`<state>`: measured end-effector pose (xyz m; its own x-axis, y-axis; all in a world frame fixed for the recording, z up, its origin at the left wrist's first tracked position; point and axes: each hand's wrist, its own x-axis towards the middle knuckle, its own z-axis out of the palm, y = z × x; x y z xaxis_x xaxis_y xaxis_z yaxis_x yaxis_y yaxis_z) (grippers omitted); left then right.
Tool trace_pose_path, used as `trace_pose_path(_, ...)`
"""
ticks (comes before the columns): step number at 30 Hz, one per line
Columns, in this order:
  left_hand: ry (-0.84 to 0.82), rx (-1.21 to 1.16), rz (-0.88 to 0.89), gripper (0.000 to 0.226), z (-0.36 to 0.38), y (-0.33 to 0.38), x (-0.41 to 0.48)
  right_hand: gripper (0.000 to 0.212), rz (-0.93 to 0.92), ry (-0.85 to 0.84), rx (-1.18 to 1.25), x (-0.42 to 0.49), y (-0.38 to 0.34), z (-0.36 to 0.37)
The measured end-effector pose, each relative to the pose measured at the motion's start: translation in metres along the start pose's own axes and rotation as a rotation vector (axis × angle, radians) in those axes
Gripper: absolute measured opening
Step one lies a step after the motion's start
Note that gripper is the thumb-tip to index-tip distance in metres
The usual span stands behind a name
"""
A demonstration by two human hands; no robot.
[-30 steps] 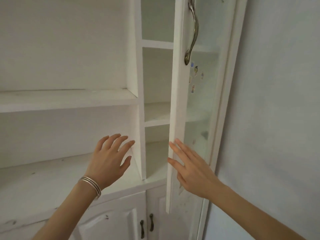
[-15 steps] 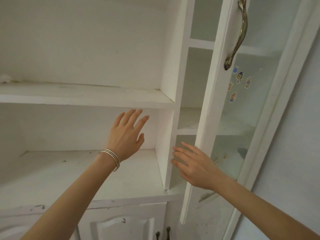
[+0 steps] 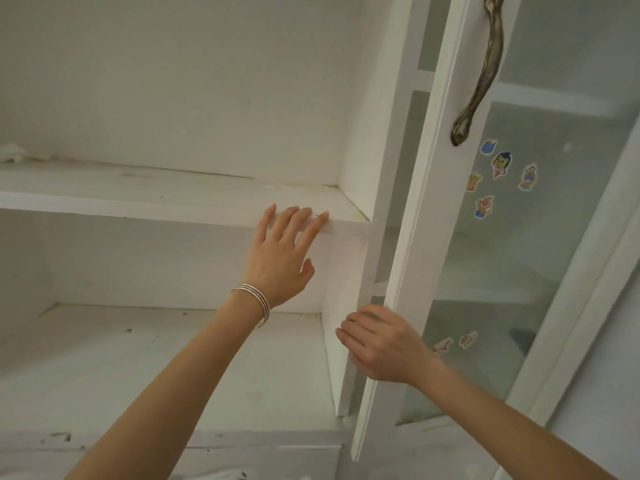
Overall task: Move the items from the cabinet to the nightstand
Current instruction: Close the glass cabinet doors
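Note:
A white cabinet with open shelves fills the view; its upper shelf (image 3: 156,199) runs across the middle and its lower shelf (image 3: 156,358) lies below. My left hand (image 3: 280,258), with thin silver bangles at the wrist, is raised with straight fingers whose tips lie against the front edge of the upper shelf. My right hand (image 3: 381,344) has its fingers curled round the edge of the white glass door (image 3: 426,202), which stands ajar at the right. A crumpled white thing (image 3: 12,152) lies at the far left of the upper shelf. The nightstand is out of view.
A bronze handle (image 3: 485,74) hangs on the door frame. Small cartoon stickers (image 3: 498,164) dot the frosted glass. A vertical white divider (image 3: 346,306) separates the open shelves from the narrow compartment behind the door. Lower cabinet doors (image 3: 242,462) sit below.
The view has tilted upward and moved closer. My left hand has risen from the lower compartment to the upper shelf's edge. My right hand's fingers have curled round the door edge.

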<state>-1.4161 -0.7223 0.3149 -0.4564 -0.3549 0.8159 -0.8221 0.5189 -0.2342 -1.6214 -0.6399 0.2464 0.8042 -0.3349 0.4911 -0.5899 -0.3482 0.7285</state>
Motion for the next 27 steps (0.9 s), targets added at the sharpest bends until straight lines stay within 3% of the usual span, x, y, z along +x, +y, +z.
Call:
trace_pose_path(11,0.12,-0.016,-0.016,0.069,0.012,0.001,0.001,0.02,0.058,0.051,0.034,0.013,0.007,0.021)
trace_pose_path(27,0.161,-0.116,-0.135,0.056,0.005,0.016,0.004,0.027,0.106,0.047,0.004,0.015,0.008,0.027)
